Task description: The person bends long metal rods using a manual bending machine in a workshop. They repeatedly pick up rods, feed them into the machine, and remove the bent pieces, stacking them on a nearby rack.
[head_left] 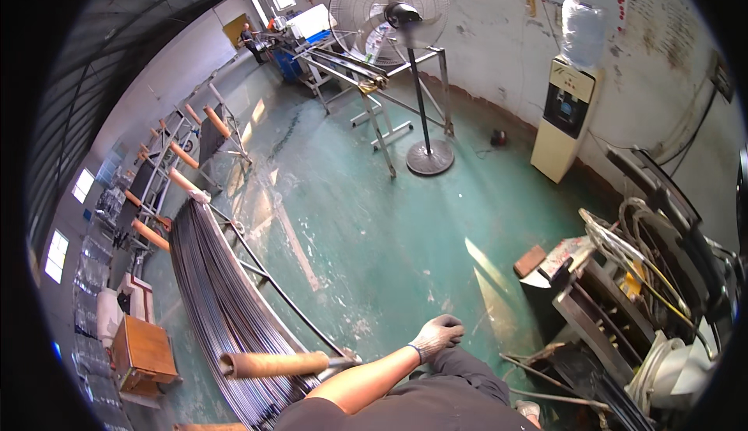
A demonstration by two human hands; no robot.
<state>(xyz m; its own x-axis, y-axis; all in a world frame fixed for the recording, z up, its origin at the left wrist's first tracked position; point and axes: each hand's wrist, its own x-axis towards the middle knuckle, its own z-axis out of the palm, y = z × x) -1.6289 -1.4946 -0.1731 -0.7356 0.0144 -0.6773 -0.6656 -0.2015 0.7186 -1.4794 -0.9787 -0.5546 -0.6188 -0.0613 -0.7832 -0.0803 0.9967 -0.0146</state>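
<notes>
My left hand (438, 336) wears a light glove with dark fingertips. It is above my dark trouser leg, with the fingers curled in. The palm is turned away, so anything inside the fingers is hidden. Left of that forearm, long thin dark rods (226, 291) lie bundled on a metal rack. An orange-brown tube (276, 365) sticks out from this rack close to my arm. My right hand is out of the picture.
A standing fan (428, 157) and a metal frame table (366, 80) are ahead. A water dispenser (562, 119) stands by the right wall. Cluttered metal shelving with hoses (635, 228) is at right. A wooden cabinet (144, 349) is at left; another person (249, 40) stands far off.
</notes>
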